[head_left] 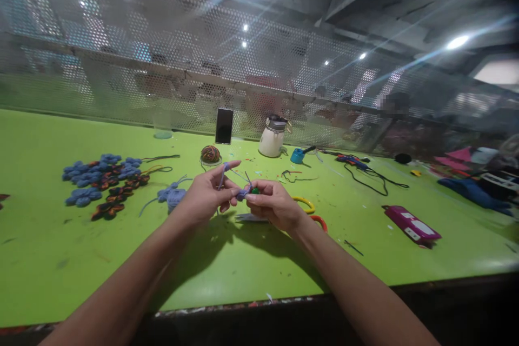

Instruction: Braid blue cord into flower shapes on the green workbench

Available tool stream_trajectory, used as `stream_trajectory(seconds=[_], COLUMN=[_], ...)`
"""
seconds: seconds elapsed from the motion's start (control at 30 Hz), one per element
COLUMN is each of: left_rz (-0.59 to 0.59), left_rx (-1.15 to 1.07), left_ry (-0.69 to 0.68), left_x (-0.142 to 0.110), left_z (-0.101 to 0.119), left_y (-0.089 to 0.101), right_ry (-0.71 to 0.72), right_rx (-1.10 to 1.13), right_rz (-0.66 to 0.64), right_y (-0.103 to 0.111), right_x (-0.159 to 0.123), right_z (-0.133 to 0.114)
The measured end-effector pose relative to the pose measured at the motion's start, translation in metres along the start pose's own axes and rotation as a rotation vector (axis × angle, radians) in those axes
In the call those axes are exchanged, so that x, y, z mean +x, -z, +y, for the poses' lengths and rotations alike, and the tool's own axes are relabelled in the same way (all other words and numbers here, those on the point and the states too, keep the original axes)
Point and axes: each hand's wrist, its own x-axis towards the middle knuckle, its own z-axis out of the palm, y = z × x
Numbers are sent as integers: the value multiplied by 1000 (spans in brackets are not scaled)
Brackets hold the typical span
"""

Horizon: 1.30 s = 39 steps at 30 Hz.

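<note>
One near edge [239,306]: runs left to right, well apart from hands.
Far limit: perforated screen [182,38].
Room: green tabletop [194,281] between near edge and scissors [252,218]; purple box [411,226] well right.
Left hand [208,193]: raised, index extended under strand [221,177], fingertips pinching purple yarn piece [241,194].
Right hand [275,203]: fingers narrow around green item [255,191].
Purple yarn piece: centre, between hands.
</note>
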Motion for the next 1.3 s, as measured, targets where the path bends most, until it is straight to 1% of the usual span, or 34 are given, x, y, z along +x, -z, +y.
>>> stream_trajectory(seconds=[0.07,0.13,0.23,0.33,0.53,0.63,0.77,0.9,1.0,1.13,1.3], left_rz=[-14,-18,-21,-52,-159,-160,-177,-159,-142,-139,-121], left_rx=[57,138,209,165,-39,-107,-148,-75,-24,4,11], left_ry=[6,-19,-45,-11,75,109,91,34,8,5,12], left_x=[-1,-1,-2,-2,-4,-5,-6,-5,-5,-5,-4], left_z=[1,2,3,4,4,4,4,5,5,7,6], left_y=[0,-1,0,2,2,2,3,4,5,6,7], right_ry=[0,1,-3,-13,22,12,-8,11,59,119,113], right_rx=[-3,-1,5,20,74,82,67,-11,-151,-325,-384], right_rz=[33,51,20,-17,-43,-67,-68,-20,-11,-20,-17], right_y=[0,0,2,6,14,14,13,13,14,14,13], right_x=[1,2,4,5,6,4,3,2,1,-1,-5], right_z=[1,1,1,0,-2,-3,-3,-2,-5,-14,-22])
